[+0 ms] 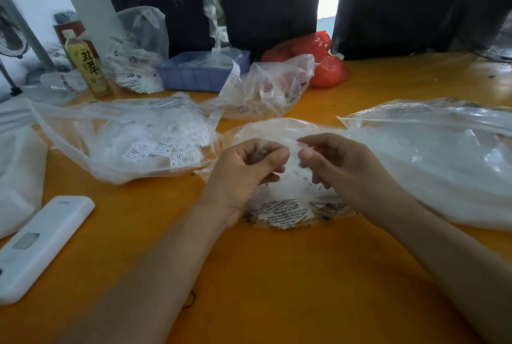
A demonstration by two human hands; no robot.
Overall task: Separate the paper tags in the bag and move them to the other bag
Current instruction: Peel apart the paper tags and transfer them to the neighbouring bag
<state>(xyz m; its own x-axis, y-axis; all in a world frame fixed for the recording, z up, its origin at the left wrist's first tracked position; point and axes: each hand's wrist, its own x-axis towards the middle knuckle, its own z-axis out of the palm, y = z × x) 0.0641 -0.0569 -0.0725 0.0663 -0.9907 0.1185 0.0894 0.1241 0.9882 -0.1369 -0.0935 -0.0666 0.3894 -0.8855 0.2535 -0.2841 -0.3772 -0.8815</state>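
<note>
Landmark: the small clear bag (288,205) with printed warning text, lying on the orange table (277,274) front centre under both hands.

- Far left of it: a white remote-like device (41,246) flat on the table, with a frosted white bag (16,177) just behind that.
- Left of it, nearly touching: a large clear bag (124,138) lying flat, loose paper tags (163,151) visible inside near its right end.
- Behind-left: a bottle with a yellow label (86,66), upright; next to it a bulging clear bag (138,52) standing up; then a blue tray (202,72).
- Left hand (246,171) was over the landmark bag's upper left, fingers curled, thumb and forefinger pinching a small white tag (291,166) or strip. Motion blur; I couldn't tell how many pieces.
- Directly behind it: a crumpled clear bag (266,91), with a red bag (324,63) further back right.
- Right hand (338,163) was over the landmark bag's upper right, fingers curled, thumb and forefinger pinching the same white piece from the other side. The two hands' fingertips were almost touching.
- Right of it, overlapping its edge: a big clear bag (443,160) lying flat with white contents; I couldn't tell what.
</note>
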